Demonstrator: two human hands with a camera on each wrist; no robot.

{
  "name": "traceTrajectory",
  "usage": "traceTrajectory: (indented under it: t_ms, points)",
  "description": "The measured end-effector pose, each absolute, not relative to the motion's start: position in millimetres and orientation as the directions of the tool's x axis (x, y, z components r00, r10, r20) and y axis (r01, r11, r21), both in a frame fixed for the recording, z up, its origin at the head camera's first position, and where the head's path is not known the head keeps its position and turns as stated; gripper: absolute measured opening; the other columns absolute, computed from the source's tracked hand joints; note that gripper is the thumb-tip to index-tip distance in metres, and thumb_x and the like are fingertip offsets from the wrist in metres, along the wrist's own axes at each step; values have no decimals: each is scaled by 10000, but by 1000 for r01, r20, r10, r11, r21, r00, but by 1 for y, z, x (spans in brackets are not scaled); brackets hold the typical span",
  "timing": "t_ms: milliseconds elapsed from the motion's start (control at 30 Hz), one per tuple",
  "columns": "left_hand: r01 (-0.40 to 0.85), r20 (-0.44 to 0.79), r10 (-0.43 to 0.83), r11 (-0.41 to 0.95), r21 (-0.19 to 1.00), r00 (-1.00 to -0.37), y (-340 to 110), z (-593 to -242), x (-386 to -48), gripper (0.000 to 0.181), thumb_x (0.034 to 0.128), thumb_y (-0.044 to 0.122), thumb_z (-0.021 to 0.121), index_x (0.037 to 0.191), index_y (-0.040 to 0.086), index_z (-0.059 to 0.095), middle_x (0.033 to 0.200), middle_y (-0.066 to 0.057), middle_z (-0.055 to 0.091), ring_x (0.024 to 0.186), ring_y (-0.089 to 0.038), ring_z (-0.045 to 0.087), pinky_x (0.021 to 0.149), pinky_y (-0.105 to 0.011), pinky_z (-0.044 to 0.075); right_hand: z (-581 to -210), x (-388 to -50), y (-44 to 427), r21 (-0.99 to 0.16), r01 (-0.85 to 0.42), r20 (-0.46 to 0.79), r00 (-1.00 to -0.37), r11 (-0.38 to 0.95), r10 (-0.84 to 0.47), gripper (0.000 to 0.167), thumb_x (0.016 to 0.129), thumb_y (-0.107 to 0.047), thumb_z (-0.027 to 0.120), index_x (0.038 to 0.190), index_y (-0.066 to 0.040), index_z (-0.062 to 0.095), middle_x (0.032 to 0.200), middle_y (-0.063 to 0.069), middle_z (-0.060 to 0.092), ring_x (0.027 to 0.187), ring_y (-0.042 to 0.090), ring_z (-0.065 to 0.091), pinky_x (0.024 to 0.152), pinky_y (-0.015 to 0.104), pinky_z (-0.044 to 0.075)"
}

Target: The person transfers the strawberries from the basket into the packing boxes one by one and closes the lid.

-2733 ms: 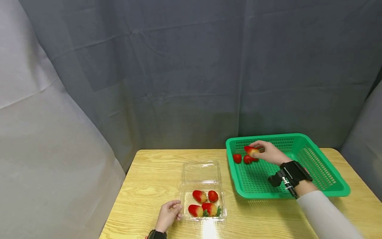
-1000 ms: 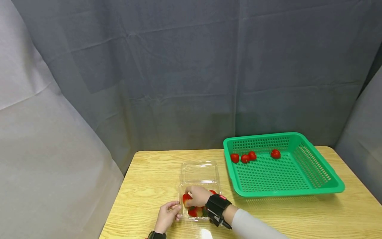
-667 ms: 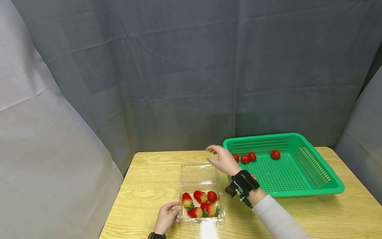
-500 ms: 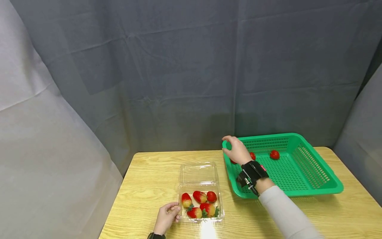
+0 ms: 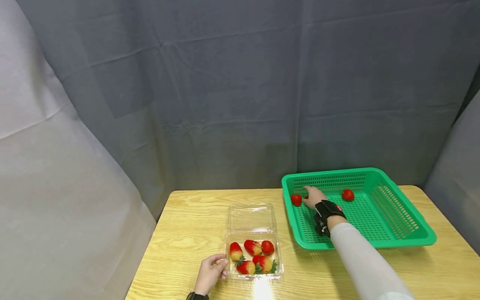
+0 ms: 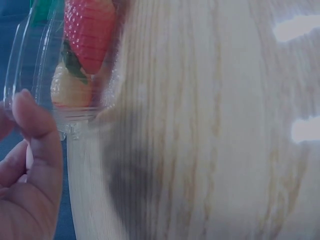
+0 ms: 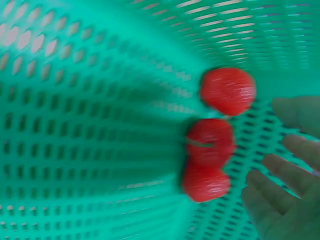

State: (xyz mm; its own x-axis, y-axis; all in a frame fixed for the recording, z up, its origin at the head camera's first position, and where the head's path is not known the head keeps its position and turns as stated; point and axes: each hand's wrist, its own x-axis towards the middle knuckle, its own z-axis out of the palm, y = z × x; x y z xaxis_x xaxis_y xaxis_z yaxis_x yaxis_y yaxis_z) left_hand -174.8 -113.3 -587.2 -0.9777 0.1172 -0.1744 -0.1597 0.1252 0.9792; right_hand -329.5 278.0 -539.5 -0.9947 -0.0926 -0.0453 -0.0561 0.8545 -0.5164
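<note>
Pinching the clear box (image 5: pixel 252 230) with our left hand (image 5: pixel 208 273), our right hand (image 5: pixel 314 198) spread and empty beside red fruits (image 7: pixel 217 156), we seemed mid-pick, next needing a grip.

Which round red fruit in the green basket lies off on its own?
The lone round red fruit, to the right of the right hand; the other three sit close together at the left end of the green basket.

Dark grey curtain (image 5: pixel 225 91); pale wooden table (image 5: pixel 195 225)
</note>
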Motion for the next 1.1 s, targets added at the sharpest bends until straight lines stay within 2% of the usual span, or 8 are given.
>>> traceTrajectory:
  t_ms: [100, 200, 300, 433, 567, 600, 833, 1100]
  points:
    - [-158, -174, 122, 128, 979, -977, -112, -587, -174, 373, 870, 67, 602, 1144, -170, 514, 755, -18, 488, 562, -82, 568, 499, -196, 513, -584, -351, 298, -504, -71, -65, -991, 861, -120, 644, 821, -120, 660, 1344, 90, 347, 1310, 361, 345, 1122, 480, 419, 847, 529, 442]
    - [-153, -168, 127, 120, 981, -977, -112, -586, -174, 377, 872, 66, 602, 1148, -174, 510, 759, -23, 487, 566, -91, 569, 498, -197, 510, -646, -377, 325, -459, -153, 11, -986, 875, -167, 751, 830, -297, 670, 1426, -49, 285, 1394, 295, 289, 1252, 432, 321, 923, 523, 406]
    - [-147, -161, 132, 113, 983, -978, -111, -586, -175, 378, 871, 62, 602, 1151, -174, 508, 753, -21, 492, 563, -93, 565, 498, -197, 509, -669, -387, 336, -432, -145, -3, -987, 890, -162, 760, 831, -336, 665, 1437, -92, 277, 1402, 293, 268, 1251, 439, 317, 910, 528, 410]
    - [-155, -169, 127, 111, 982, -978, -110, -585, -175, 371, 867, 53, 601, 1153, -165, 511, 741, -14, 498, 553, -85, 559, 498, -193, 508, -628, -362, 318, -458, -13, -122, -989, 889, -78, 665, 821, -172, 683, 1382, -25, 357, 1323, 330, 329, 1143, 472, 415, 861, 535, 441]
    - [-156, -170, 122, 116, 981, -978, -110, -585, -175, 360, 869, 48, 597, 1147, -165, 515, 742, -12, 489, 551, -79, 558, 495, -187, 505, -600, -338, 307, -498, -49, -72, -993, 866, -97, 555, 822, -208, 689, 1296, -49, 450, 1156, 301, 432, 958, 406, 521, 723, 427, 484]
    - [-155, -169, 122, 118, 981, -978, -111, -585, -175, 358, 870, 48, 596, 1146, -165, 515, 743, -12, 487, 550, -79, 559, 494, -186, 504, -600, -340, 307, -497, -36, -80, -993, 867, -87, 536, 806, -203, 708, 1250, -16, 473, 1100, 314, 447, 905, 410, 525, 684, 421, 481]
    - [-159, -175, 122, 132, 978, -977, -112, -587, -175, 362, 875, 54, 592, 1147, -172, 512, 745, -16, 496, 548, -81, 558, 493, -195, 506, -563, -309, 286, -537, -66, -33, -995, 841, -99, 235, 789, -26, 676, 989, 37, 569, 804, 163, 558, 639, 250, 472, 551, 347, 404]
    - [-157, -173, 112, 133, 979, -979, -112, -585, -174, 365, 875, 52, 593, 1144, -179, 509, 735, -15, 479, 553, -81, 556, 496, -197, 508, -539, -307, 278, -553, -135, 4, -987, 822, -159, 147, 787, 37, 618, 932, 51, 604, 809, 164, 590, 574, 161, 395, 528, 247, 330]
